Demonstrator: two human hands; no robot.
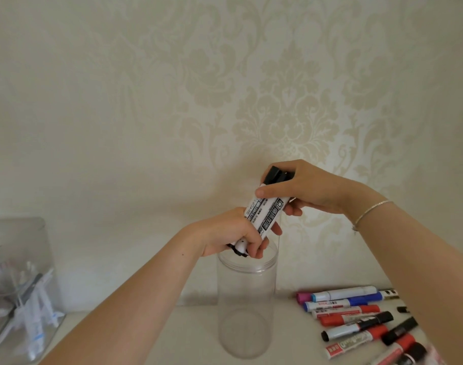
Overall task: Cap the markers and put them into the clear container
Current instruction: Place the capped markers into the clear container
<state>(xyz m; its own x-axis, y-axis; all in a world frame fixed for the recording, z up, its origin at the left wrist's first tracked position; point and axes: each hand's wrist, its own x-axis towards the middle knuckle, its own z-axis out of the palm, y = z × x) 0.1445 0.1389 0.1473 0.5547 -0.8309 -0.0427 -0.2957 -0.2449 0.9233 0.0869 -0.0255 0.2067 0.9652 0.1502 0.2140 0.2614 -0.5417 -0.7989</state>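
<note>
Two black-capped markers [264, 212] in both hands, above one clear container [246, 306].

A wall [146, 101] papered in cream with a pale damask pattern of leaves and scrolls fills most of the view. The pattern shows stronger toward the right and fades on the left. Below the wall runs a white tabletop [193, 335], meeting it in a soft line. The light is even and mild, with faint shadows low on the wall.

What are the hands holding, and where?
Both grip black markers above the clear container: left hand round the lower ends, right hand near the caps.
</note>
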